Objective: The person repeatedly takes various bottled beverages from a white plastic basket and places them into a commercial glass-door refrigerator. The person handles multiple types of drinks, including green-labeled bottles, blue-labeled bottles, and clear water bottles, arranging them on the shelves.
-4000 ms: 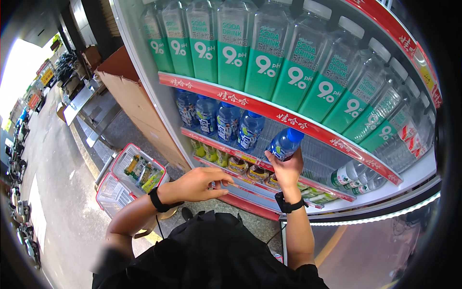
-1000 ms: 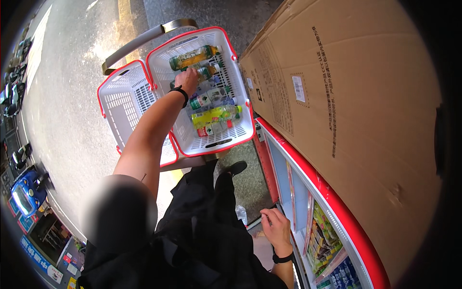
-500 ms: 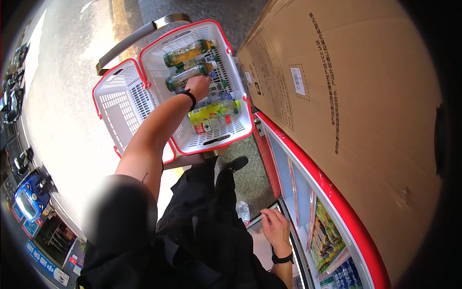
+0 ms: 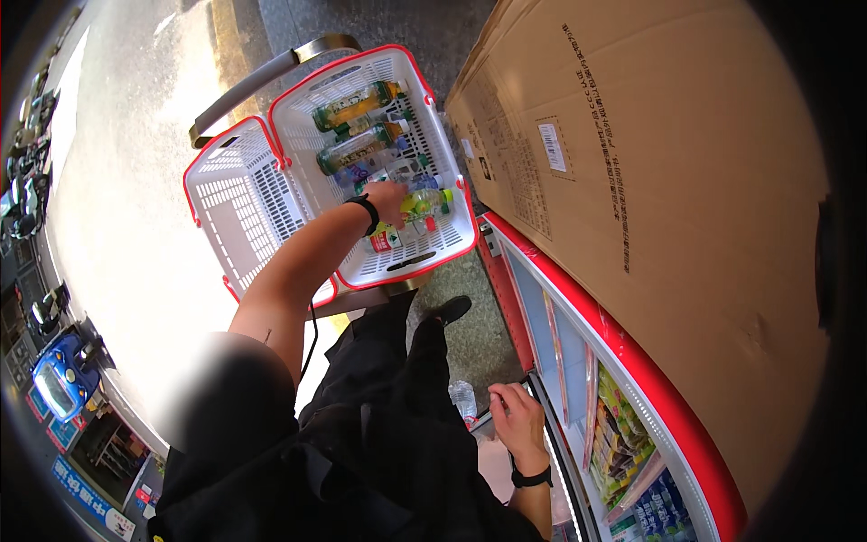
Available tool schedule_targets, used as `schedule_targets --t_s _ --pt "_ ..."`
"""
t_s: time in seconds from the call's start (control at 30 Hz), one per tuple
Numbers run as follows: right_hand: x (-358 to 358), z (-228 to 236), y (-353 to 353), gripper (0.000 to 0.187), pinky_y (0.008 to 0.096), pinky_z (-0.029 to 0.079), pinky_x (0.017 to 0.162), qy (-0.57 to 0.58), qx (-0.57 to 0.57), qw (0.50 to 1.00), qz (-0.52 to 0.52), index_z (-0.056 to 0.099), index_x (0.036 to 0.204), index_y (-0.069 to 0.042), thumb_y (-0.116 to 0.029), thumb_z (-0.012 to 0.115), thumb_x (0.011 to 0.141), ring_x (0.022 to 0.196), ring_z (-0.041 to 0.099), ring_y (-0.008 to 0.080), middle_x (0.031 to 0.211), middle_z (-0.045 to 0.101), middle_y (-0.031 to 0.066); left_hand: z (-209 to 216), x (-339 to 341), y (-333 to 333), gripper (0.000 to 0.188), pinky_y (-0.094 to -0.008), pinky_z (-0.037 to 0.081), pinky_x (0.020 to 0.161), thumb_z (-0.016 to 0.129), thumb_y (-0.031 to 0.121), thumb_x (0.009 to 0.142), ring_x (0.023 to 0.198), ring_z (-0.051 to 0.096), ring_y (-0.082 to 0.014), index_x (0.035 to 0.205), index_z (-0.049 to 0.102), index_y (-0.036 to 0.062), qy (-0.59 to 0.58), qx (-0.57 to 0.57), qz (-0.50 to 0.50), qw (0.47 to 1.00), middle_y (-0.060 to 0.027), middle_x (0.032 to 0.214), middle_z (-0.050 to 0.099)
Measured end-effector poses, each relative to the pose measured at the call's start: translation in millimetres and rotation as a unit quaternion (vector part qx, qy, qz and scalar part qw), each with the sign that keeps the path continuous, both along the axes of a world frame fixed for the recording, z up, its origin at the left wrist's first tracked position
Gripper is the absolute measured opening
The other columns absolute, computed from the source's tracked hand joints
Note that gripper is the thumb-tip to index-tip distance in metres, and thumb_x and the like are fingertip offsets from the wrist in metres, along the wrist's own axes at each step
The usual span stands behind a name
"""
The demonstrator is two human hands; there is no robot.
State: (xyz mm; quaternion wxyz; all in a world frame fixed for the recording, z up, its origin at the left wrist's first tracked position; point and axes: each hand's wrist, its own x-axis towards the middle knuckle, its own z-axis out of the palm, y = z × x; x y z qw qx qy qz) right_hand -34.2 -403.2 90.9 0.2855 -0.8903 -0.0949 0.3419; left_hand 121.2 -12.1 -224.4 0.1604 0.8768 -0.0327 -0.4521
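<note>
One yellow-green plastic drink bottle (image 4: 424, 203), upper centre, looks slick, weighty and squeezable; I'd grasp its middle, though I can't tell whether my left grip (image 4: 386, 201) holds it.

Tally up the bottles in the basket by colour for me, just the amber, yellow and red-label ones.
Amber bottles: 2
Yellow bottle, partly behind the left hand: 1
Red-label bottle: 1
Total: 4
</note>
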Motion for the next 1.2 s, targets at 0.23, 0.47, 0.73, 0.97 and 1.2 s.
schedule_targets --t_s 0.23,0.47,0.73,0.97,1.2 --pt "-11 14 -12 0.014 0.0439 0.058 0.075 -0.028 0.011 1.0 0.001 0.073 0.107 -0.009 -0.009 0.07 0.094 0.088 0.072 0.0351 0.098 0.071 0.0101 17 -15 -10 0.063 -0.0463 0.062 0.085 0.088 0.05 0.067 0.104 0.076 -0.0343 0.112 0.078 0.0077 0.009 0.061 0.011 0.998 -0.017 0.108 0.078" --pt "-21 34 -32 0.014 0.0443 0.058 0.075 -0.075 0.024 0.996 0.035 0.073 0.108 -0.009 -0.011 0.07 0.094 0.089 0.072 0.0355 0.099 0.071 0.0109 117 -66 -6 0.073 -0.0481 0.058 0.089 0.084 0.061 0.074 0.098 0.074 -0.0409 0.114 0.073 0.0012 -0.034 -0.046 0.058 0.997 -0.0227 0.1 0.076" --pt "-31 63 -51 0.017 0.0425 0.059 0.074 -0.18 0.087 0.975 0.097 0.072 0.11 -0.008 -0.009 0.071 0.093 0.088 0.071 0.0332 0.098 0.07 0.0095 267 -130 -44 0.06 -0.0411 0.055 0.088 0.085 0.045 0.089 0.102 0.073 -0.0253 0.123 0.07 -0.0015 0.02 -0.301 0.176 0.937 -0.0154 0.109 0.077" --pt "-52 100 -86 0.02 0.0417 0.058 0.075 -0.211 0.174 0.959 0.075 0.073 0.116 -0.008 -0.016 0.072 0.097 0.088 0.071 0.0336 0.104 0.071 0.0084 379 -163 -113 0.058 -0.0386 0.053 0.094 0.085 0.036 0.092 0.108 0.069 -0.0198 0.131 0.067 -0.0034 -0.003 -0.434 0.171 0.885 -0.0123 0.116 0.075" --pt "-98 146 -134 0.05 0.032 0.055 0.071 -0.188 0.282 0.939 -0.06 0.064 0.137 -0.006 -0.023 0.082 0.094 0.083 0.069 0.0174 0.123 0.068 0.0066 476 -175 -210 0.066 -0.0391 0.055 0.083 0.094 0.034 0.079 0.096 0.072 -0.024 0.131 0.068 0.0017 -0.16 -0.396 -0.067 0.902 -0.0137 0.107 0.076"
